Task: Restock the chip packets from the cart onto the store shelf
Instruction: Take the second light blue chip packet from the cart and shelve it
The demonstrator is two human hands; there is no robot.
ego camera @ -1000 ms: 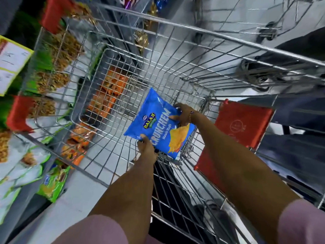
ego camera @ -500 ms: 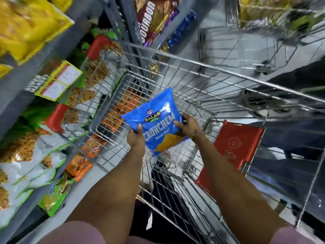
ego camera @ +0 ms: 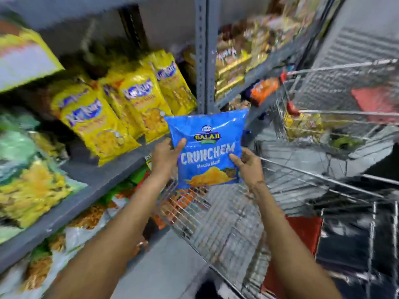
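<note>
Head view: my left hand (ego camera: pixel 166 155) and right hand (ego camera: pixel 248 165) pinch the packet (ego camera: pixel 207 147) by its sides. Yellow bags (ego camera: pixel 121 108) crowd the shelf (ego camera: pixel 103 175) at 10 o'clock, so pushing in could topple them

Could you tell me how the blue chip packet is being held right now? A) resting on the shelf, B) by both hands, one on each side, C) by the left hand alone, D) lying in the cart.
B: the left hand and right hand grip opposite edges of the blue chip packet, upright in the air.
</note>
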